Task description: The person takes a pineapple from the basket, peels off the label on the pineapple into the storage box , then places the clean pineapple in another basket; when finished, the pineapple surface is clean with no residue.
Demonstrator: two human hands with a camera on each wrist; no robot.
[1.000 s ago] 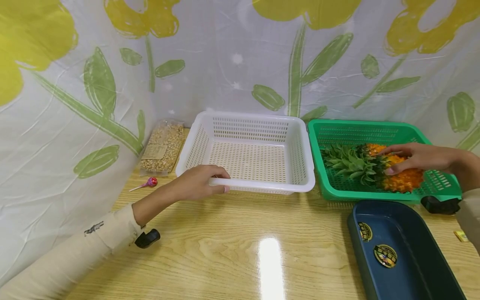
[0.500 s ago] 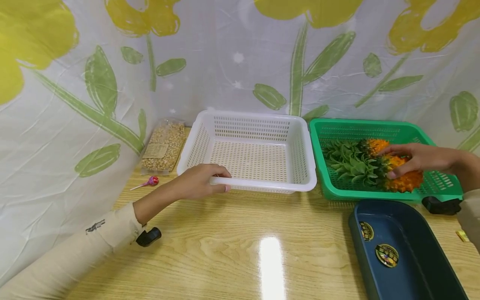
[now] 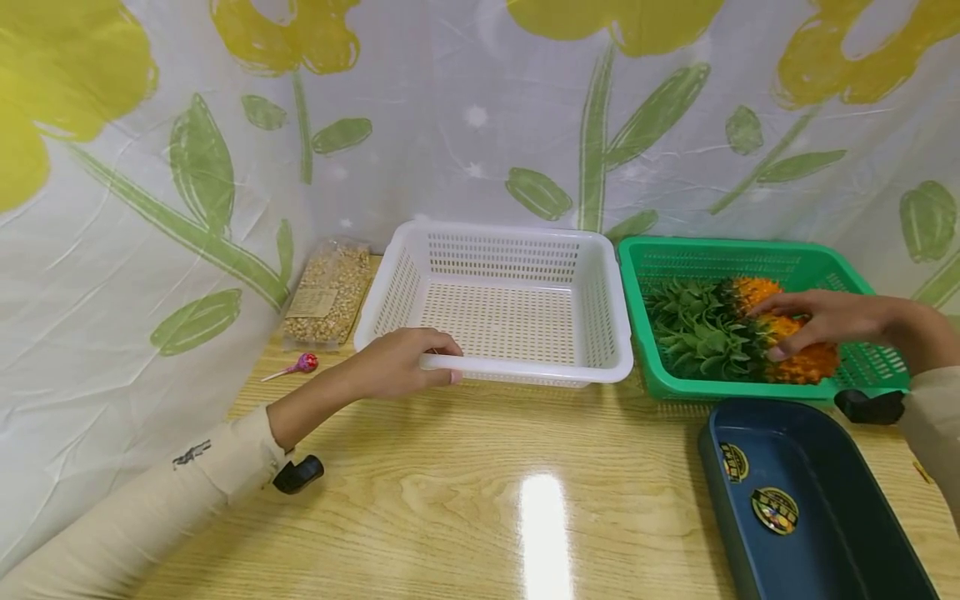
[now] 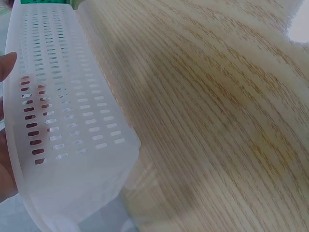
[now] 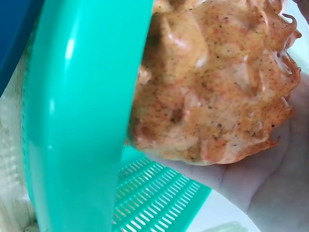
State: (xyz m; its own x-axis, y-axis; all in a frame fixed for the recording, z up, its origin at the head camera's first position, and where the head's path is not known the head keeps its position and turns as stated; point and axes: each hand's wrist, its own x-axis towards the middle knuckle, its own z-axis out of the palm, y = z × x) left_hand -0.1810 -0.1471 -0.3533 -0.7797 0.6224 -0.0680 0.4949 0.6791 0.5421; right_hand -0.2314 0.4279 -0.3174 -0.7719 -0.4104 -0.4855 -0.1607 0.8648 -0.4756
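Observation:
My left hand (image 3: pixel 397 362) grips the near rim of a white perforated basket (image 3: pixel 540 371), thumb outside and fingers over the edge. In the left wrist view the basket's slotted wall (image 4: pixel 58 111) fills the left side. To its right, a green basket (image 3: pixel 705 388) holds two orange pineapples with leafy green crowns pointing left. My right hand (image 3: pixel 847 321) holds the nearer pineapple (image 3: pixel 802 364) from above by its body. Part of the other pineapple (image 3: pixel 753 292) shows behind it. Up close in the right wrist view, the bumpy orange skin (image 5: pixel 217 87) rests against my palm.
A dark blue tray (image 3: pixel 810 500) with round stickers stands in front of the green basket. At the left are a bag of corn kernels (image 3: pixel 330 292) and a lollipop (image 3: pixel 306 362). A flowered cloth (image 3: pixel 450 125) hangs behind the wooden table (image 3: pixel 420 500).
My right hand and the nearer pineapple have shifted slightly left, and its crown now sits tilted more toward the camera. My left hand stays on the white basket's rim.

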